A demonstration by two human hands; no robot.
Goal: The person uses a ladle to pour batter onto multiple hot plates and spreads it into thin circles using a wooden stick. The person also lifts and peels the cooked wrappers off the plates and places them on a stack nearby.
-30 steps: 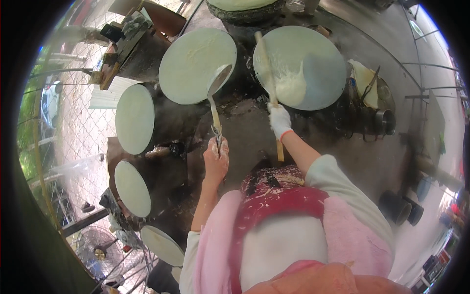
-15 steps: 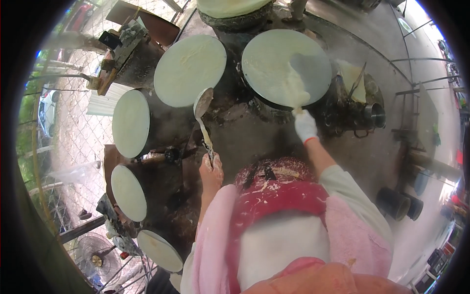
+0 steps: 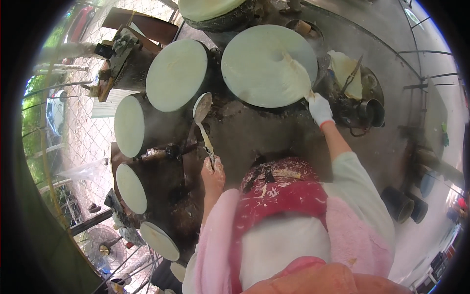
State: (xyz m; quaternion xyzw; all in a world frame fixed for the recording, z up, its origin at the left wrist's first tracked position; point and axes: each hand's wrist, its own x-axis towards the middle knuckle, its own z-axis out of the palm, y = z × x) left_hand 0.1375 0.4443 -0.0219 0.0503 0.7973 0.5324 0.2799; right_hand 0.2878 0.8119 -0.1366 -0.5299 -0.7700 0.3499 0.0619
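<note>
My left hand [image 3: 213, 172], bare and spotted with batter, is closed around the handle of a ladle [image 3: 202, 109]. The ladle's bowl points away from me, near the edge of a round pale griddle [image 3: 176, 75]. In a white glove, my right hand [image 3: 319, 109] grips a batter-coated tool that looks like a flat spatula [image 3: 296, 73]. Its blade lies over the large round griddle [image 3: 262, 61] at the far middle, which is covered with a thin pale layer. The glove hides the spatula's grip.
More round pale griddles [image 3: 130, 126] curve down the left side. Another round top on a dark pot [image 3: 215, 7] stands at the far edge. To the right are a metal pot [image 3: 371, 113] and tongs [image 3: 351, 78]. Black buckets [image 3: 397, 205] sit lower right, and a fan [image 3: 105, 248] lower left.
My right hand has moved the spatula to the right across the large griddle. The grey patch there now looks pale. My view has shifted slightly; my left hand still holds the ladle.
</note>
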